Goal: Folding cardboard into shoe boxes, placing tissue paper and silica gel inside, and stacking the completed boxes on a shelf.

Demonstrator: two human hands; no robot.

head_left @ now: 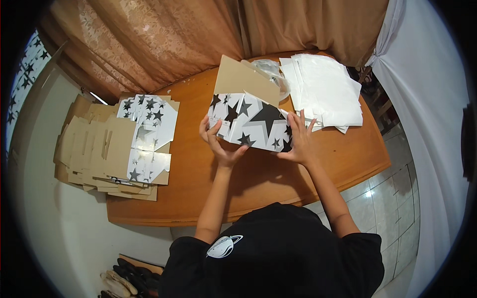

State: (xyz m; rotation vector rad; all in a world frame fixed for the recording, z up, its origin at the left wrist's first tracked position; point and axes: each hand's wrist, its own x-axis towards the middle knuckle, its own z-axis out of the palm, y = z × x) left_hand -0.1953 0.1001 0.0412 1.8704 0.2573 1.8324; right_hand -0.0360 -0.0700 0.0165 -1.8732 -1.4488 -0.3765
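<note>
Left hand: the left hand (217, 141) grips the left end of a folded cardboard box printed with black and grey stars on white (251, 121), thumb on the printed face and fingers curled around the edge beneath it.
Right hand: the right hand (298, 141) lies flat against the right end of the same box, fingers spread and pointing up the picture, palm pressing the printed side.
Box: it sits between the two hands, above the middle of the round wooden table (258, 179), tilted so the printed face looks up; a plain brown flap (243, 79) stands open at its far side.
Whether the box rests on the table: cannot tell.
Flat blanks: a stack of unfolded cardboard blanks, brown on one side and star-printed on the other (119, 146), lies on the left part of the table, overhanging its edge, well apart from the hands.
White sheets: a pile of white paper sheets (325, 89) lies on the right far part of the table, just beside the right hand's fingertips.
Clear bag: a crumpled clear plastic bag (273, 69) lies behind the box, near the white sheets.
Backdrop: a brown patterned curtain (164, 39) hangs behind the table.
</note>
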